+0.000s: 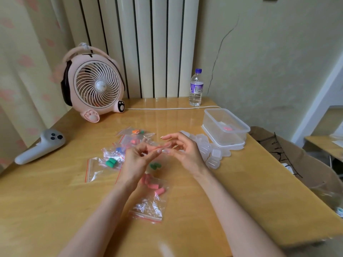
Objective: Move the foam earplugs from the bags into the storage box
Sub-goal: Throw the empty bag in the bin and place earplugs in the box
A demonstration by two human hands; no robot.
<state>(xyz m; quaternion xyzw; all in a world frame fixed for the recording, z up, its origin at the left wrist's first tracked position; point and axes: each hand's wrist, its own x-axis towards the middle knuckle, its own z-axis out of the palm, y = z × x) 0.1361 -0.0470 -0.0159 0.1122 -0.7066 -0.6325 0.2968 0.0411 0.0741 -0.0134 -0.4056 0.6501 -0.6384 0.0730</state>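
My left hand [137, 158] and my right hand [182, 148] meet above the table's middle. Both pinch the red-striped mouth of a small clear bag [160, 148]. Green earplugs [155, 166] show in it below my fingers. A bag of pink earplugs [152, 190] lies on the table under my wrists. More bags lie to the left, holding green earplugs [111, 162], blue ones [118, 149] and orange ones [134, 141]. The clear storage box [239, 135] stands open at the right, with a few pink earplugs [227, 128] inside.
Several small clear plastic cases [209, 151] are heaped beside the box. A pink desk fan [96, 86] and a water bottle [196, 88] stand at the back, with a white cable [167, 108] between them. A white controller [39, 147] lies at the left. A cardboard box [297, 156] sits off the table's right edge.
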